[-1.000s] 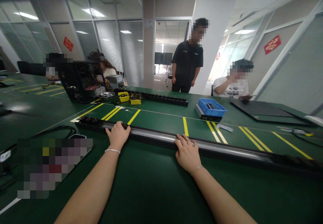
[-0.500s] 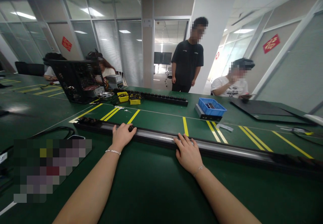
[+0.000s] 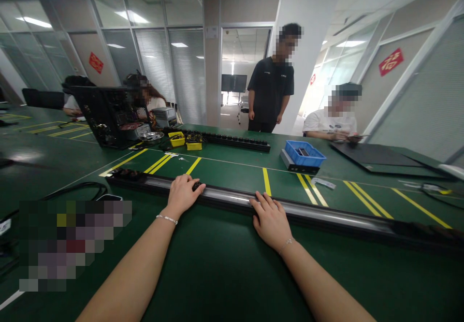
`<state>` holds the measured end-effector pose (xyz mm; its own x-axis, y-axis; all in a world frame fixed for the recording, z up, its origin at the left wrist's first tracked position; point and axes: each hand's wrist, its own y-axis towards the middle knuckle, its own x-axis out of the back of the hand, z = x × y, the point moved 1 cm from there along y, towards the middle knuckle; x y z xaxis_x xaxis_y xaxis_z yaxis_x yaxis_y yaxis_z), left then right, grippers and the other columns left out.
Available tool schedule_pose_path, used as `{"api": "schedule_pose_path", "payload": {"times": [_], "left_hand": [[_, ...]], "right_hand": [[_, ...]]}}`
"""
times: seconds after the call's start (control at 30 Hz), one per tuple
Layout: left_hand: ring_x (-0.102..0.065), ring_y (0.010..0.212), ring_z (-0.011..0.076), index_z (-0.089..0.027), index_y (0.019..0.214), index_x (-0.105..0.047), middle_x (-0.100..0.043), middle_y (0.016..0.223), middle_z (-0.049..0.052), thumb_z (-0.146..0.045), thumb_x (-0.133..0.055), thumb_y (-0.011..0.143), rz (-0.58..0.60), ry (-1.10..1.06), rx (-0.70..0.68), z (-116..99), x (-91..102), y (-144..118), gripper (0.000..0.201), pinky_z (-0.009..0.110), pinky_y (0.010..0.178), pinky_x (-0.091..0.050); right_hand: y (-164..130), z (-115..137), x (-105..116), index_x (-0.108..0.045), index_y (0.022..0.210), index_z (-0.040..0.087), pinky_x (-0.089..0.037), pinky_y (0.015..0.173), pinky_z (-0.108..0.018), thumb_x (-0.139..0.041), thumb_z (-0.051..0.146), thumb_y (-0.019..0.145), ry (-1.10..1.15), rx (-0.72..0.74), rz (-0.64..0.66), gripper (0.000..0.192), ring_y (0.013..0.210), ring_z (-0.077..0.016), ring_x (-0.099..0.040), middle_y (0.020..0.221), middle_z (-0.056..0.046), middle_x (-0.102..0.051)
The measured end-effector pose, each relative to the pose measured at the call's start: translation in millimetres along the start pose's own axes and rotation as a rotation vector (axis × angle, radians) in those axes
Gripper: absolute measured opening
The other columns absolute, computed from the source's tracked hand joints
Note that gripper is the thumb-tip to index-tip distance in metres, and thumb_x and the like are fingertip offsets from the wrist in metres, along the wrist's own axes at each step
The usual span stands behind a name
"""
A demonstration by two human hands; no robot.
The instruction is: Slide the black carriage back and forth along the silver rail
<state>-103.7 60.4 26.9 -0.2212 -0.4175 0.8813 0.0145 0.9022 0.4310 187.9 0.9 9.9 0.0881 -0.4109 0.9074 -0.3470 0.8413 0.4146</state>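
Your left hand (image 3: pixel 183 194) and right hand (image 3: pixel 270 220) rest well apart, palms down and fingers spread, on the long black rail (image 3: pixel 326 215). The rail lies across the green tabletop (image 3: pixel 217 273), just before the yellow lines (image 3: pixel 266 182).

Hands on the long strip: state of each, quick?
Left hand: open, fingers draped over the long strip.
Right hand: open, resting flat on it.

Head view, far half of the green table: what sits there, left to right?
Open black computer case → metal bowl → two yellow bins → long black power strip → blue tray → flat black panel. Nearer, the left hand and right hand rest on a long rail.
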Motion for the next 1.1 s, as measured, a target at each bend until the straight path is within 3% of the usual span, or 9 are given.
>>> {"api": "schedule_pose_path", "payload": {"times": [0.1,0.23,0.37,0.73,1.1], "left_hand": [[-0.049,0.113,0.0252,-0.020,0.110,-0.064,-0.059,0.118,0.008,-0.053,-0.039,0.086,0.003,-0.052,-0.080,1,-3.6,1,0.048,0.037,0.100,-0.033],[-0.047,0.119,0.0243,-0.018,0.124,-0.054,-0.057,0.125,0.009,-0.056,-0.034,0.088,0.133,-0.057,-0.120,0,-4.1,0,0.056,0.039,0.104,-0.028],[-0.039,0.127,0.0244,-0.024,0.132,-0.045,-0.051,0.133,0.006,-0.059,-0.035,0.086,0.194,-0.053,-0.156,-3,0.0,-2,0.058,0.041,0.106,-0.023],[-0.035,0.129,0.0225,-0.021,0.127,-0.046,-0.048,0.136,0.005,-0.039,-0.032,0.091,0.224,-0.045,-0.186,-14,-2.2,-7,0.043,0.046,0.108,-0.019],[-0.037,0.129,0.0210,-0.024,0.130,-0.042,-0.050,0.134,0.005,-0.045,-0.032,0.091,0.205,-0.104,-0.229,-13,-5.7,-5,0.045,0.044,0.108,-0.022]], "right_hand": [[0,0,0,-0.051,0.124,0.026,-0.026,0.100,-0.042,-0.043,0.023,0.081,0.003,0.002,-0.002,0.044,0.129,-0.0239,-0.032,0.140,-0.005,-0.040],[0,0,-1,-0.051,0.124,0.025,-0.026,0.100,-0.042,-0.043,0.023,0.081,0.005,0.004,-0.006,0.044,0.129,-0.0242,-0.031,0.141,-0.004,-0.039],[0,0,-1,-0.051,0.124,0.026,-0.025,0.100,-0.042,-0.043,0.022,0.080,0.004,0.002,-0.003,0.045,0.129,-0.0246,-0.031,0.141,-0.004,-0.039],[-1,-1,-2,-0.051,0.123,0.025,-0.025,0.100,-0.041,-0.043,0.021,0.079,0.009,-0.002,0.002,0.045,0.129,-0.0250,-0.030,0.141,-0.004,-0.039],[-1,-2,-4,-0.052,0.123,0.025,-0.025,0.100,-0.041,-0.044,0.021,0.079,0.006,0.000,0.000,0.045,0.129,-0.0242,-0.030,0.141,-0.004,-0.039]]}}
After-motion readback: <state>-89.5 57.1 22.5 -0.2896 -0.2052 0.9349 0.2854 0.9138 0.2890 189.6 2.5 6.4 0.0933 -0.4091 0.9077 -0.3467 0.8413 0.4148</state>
